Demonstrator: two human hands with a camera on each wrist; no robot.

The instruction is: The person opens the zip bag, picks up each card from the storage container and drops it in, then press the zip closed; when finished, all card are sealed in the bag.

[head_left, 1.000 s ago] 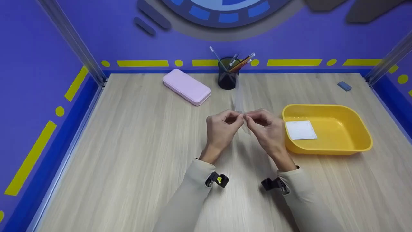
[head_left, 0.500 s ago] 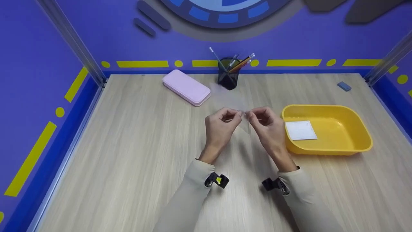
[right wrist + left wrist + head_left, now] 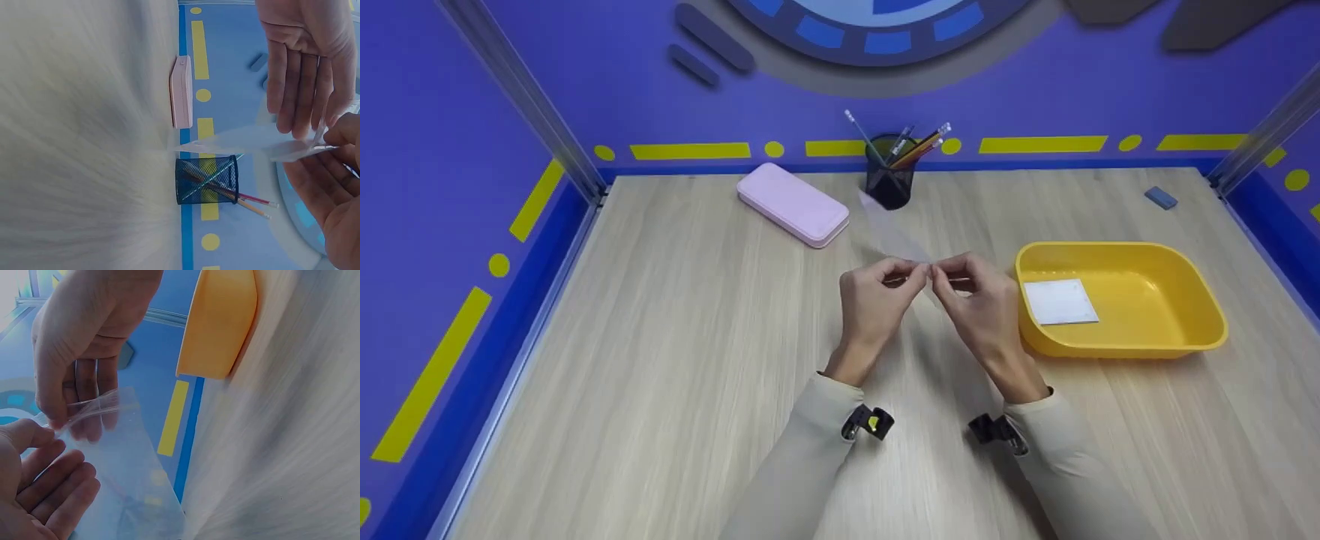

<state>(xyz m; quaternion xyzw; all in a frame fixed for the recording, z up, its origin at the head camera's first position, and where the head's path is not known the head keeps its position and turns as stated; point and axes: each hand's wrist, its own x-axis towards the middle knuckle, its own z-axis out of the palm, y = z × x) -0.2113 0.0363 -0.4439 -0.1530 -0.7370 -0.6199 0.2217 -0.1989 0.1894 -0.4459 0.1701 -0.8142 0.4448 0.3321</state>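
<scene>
Both hands meet over the middle of the table at a clear plastic zip bag (image 3: 135, 455). The left hand (image 3: 879, 300) pinches its zip edge between thumb and forefinger. Right beside it, the right hand (image 3: 979, 304) pinches the same edge, fingertips almost against the left ones. From the hands the thin bag hangs away toward the black mesh pencil cup (image 3: 889, 180). In the left wrist view the zip strip (image 3: 104, 408) runs along the bag's top, past the fingers. The right wrist view shows the bag nearly edge-on, narrow and tapering.
A yellow bin (image 3: 1155, 300) stands to the right, with a white square pad (image 3: 1061, 301) inside at its left. At the back lie a pink pencil case (image 3: 793, 204) and, far right, a small blue-grey eraser-like block (image 3: 1161, 198). Pencils stand in the mesh cup.
The bag's free end has swung left from pointing straight back, spreading and then narrowing. Both hands stay nearly in place, still pinching its edge; the fingertips have shifted slightly.
</scene>
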